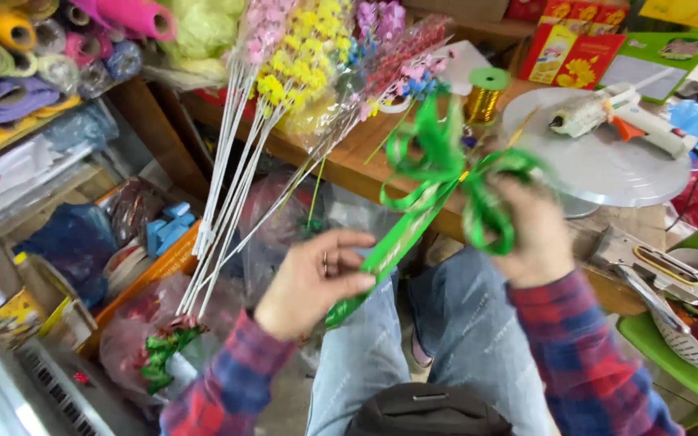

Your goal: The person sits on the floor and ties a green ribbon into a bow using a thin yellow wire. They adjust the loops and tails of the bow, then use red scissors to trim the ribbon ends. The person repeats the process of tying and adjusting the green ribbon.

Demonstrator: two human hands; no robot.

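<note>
- Ribbon (414, 218), bright green with pale print, runs in a slanted band from your right hand (531, 234) down to your left hand (317, 282), above your lap.
- Your right hand is raised higher, back toward the camera, fingers curled shut around the gathered middle of the ribbon's loops; the loops fan out above and beside your fist.
- Your left hand sits lower and nearer your body, palm turned partly up, thumb pressed against the fingers so that it pinches the ribbon's tail; the end of the tail hangs below it.
- Both forearms wear red and blue plaid sleeves and angle inward from the lower corners; the hands are apart, joined only by the ribbon.
- Your knees in blue jeans show beneath the ribbon.
- Just beyond the loops, the wooden counter (365, 153) carries a spool of gold wire (486, 93) with a green top and a round grey turntable (599, 165).
- A white glue gun (628, 121) lies on the turntable.
- Sprays of artificial flowers (300, 56) on long white stems lean over the counter's left edge.
- A stapler (656, 266) lies just right of your right wrist.
</note>
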